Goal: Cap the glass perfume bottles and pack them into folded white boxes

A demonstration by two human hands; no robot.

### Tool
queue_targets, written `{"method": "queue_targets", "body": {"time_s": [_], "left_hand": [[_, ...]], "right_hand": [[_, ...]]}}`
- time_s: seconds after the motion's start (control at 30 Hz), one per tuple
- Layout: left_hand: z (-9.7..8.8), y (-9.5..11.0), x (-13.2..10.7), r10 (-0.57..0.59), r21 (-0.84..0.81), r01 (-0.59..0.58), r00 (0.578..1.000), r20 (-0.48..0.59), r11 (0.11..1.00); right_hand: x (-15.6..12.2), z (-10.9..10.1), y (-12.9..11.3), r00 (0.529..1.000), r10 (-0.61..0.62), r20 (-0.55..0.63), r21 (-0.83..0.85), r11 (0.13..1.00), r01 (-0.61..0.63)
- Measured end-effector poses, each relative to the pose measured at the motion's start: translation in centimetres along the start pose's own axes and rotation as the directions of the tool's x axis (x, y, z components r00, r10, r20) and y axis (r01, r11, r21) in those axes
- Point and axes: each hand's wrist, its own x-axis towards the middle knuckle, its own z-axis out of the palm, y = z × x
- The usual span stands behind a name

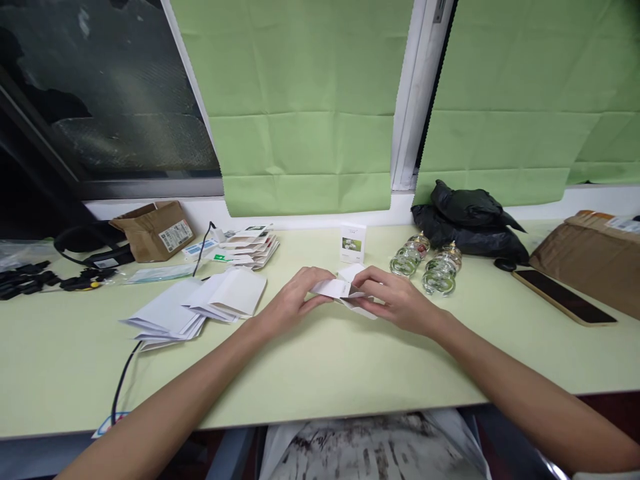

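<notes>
At the middle of the counter (pixel 320 373), a little toward its far edge, both hands meet on a small white carton (pixel 334 288). The left hand (pixel 293 303) curls its fingers down and pinches the carton's left flap; the right hand (pixel 397 301) pinches the other side, thumb underneath. The carton is only half formed, its flaps open and splayed, held just above the surface.

Judging by how things lie, little is finished. One printed box (pixel 353 243) stands upright at the far edge, seemingly assembled. A fanned pile of flat white blanks (pixel 200 303) lies toward the left edge, with a stack of printed flat cartons (pixel 253 248) behind it, all unfolded. Two glass bottles (pixel 426 263) lie on their sides just beyond the right hand. A phone (pixel 563 297) lies toward the right edge.
</notes>
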Motion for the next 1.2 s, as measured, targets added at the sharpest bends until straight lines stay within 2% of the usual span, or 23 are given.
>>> {"method": "queue_targets", "body": {"time_s": [0.17, 0.27, 0.4, 0.53, 0.7, 0.9, 1.03, 1.13, 1.2], "left_hand": [[0.3, -0.4, 0.0, -0.124, -0.070, 0.122, 0.992, -0.016, 0.990], [0.4, -0.5, -0.2, -0.176, -0.090, 0.175, 0.984, -0.011, 0.981], [0.4, -0.5, -0.3, -0.187, -0.102, 0.185, 0.982, -0.004, 0.977], [0.6, -0.6, -0.2, -0.232, -0.143, 0.226, 0.972, -0.024, 0.964], [1.1, -0.5, 0.0, -0.227, -0.223, 0.215, 0.973, -0.030, 0.951], [1.0, -1.0, 0.0, -0.265, -0.250, 0.256, 0.964, -0.004, 0.934], [1.4, -1.6, 0.0, -0.309, -0.347, 0.295, 0.951, 0.014, 0.890], [2.0, -1.7, 0.1, -0.365, -0.452, 0.332, 0.931, 0.015, 0.828], [2.3, -1.6, 0.2, -0.395, -0.521, 0.366, 0.917, 0.059, 0.771]], "right_hand": [[0.0, 0.5, -0.2, 0.998, -0.039, -0.055, -0.121, 0.992, 0.032], [0.2, 0.7, -0.5, 0.998, -0.022, -0.057, -0.121, 0.993, 0.015], [0.2, 1.1, -0.6, 0.998, 0.003, -0.057, -0.072, 0.997, -0.007], [0.1, 1.1, -0.6, 0.994, 0.021, -0.103, -0.095, 0.995, -0.031], [0.1, 0.8, -0.6, 0.999, 0.044, -0.031, -0.069, 0.997, -0.046], [0.0, 1.0, -0.4, 0.995, 0.071, -0.065, -0.088, 0.993, -0.077], [0.1, 1.3, -0.4, 0.995, 0.096, -0.039, -0.058, 0.994, -0.098], [0.1, 1.7, -0.5, 0.993, 0.109, -0.034, -0.038, 0.993, -0.111], [0.0, 1.9, -0.4, 0.989, 0.133, -0.063, -0.013, 0.991, -0.135]]}}
